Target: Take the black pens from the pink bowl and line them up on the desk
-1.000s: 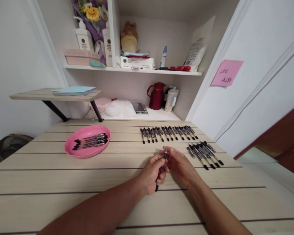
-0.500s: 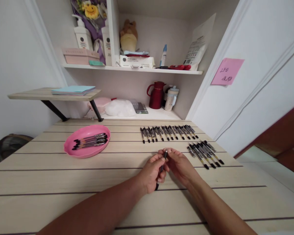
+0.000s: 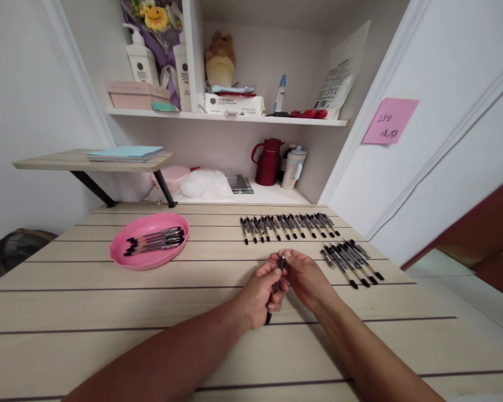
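In front of me I hold a dark pen [image 3: 275, 287] at a slant, its black end low and its metal tip up. My left hand [image 3: 257, 293] is closed around the barrel, thumb along the upper side. The fingers of my right hand [image 3: 308, 282] are bent and pinched at the pen's tip, partly covering it. Beyond my hands lies a row of disassembled pen parts [image 3: 293, 227]. Right of my right hand, several longer pen pieces [image 3: 352, 263] with black ends lie side by side. A pink tray [image 3: 151, 224] on the left holds several pens [image 3: 155, 242].
The slatted wooden tabletop [image 3: 184, 307] runs up to a white shelf unit. A small raised shelf [image 3: 58, 159] with blue paper [image 3: 126, 153] stands at the back left. A red jug [image 3: 267, 162] and a pale tumbler [image 3: 293, 167] stand behind. A pink note [image 3: 390, 121] sticks on the right wall.
Both hands stay together on the pen, with only a tiny upward shift and slight finger movement at the tip. The tray and the laid-out parts look the same.
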Motion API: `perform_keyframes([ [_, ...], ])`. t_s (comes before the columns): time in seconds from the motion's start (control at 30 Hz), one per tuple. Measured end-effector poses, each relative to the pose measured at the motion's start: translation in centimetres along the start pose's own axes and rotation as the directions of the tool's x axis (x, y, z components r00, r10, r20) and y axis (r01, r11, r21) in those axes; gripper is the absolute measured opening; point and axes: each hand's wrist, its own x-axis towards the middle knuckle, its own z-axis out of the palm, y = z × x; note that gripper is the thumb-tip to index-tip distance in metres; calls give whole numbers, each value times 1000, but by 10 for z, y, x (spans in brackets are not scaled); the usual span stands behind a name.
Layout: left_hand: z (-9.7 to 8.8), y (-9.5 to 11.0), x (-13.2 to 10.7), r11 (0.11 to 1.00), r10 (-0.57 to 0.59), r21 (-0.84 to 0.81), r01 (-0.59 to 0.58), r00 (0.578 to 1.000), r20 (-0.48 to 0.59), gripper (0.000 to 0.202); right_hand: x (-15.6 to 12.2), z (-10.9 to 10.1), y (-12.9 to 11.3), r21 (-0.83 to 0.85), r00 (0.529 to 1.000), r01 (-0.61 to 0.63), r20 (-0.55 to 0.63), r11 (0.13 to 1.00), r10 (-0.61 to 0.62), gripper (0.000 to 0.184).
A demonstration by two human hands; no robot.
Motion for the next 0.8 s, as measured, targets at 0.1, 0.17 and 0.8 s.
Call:
perform_keyframes([
  [0.1, 1, -1, 0, 1000, 26, 1, -26, 999, -22, 25, -2, 1, -1, -55, 1000, -21, -10, 998, 20, 25],
  [0.17, 2, -2, -1, 999, 35, 7, -35, 999, -29, 26, -3, 1, -2, -81, 999, -34, -21, 996, 32, 27],
  [0.8, 0, -1, -2, 999, -3, 37, 3, 1000, 7, 18, -16, -106, -51, -317, 817, 91, -518, 944, -253, 30],
])
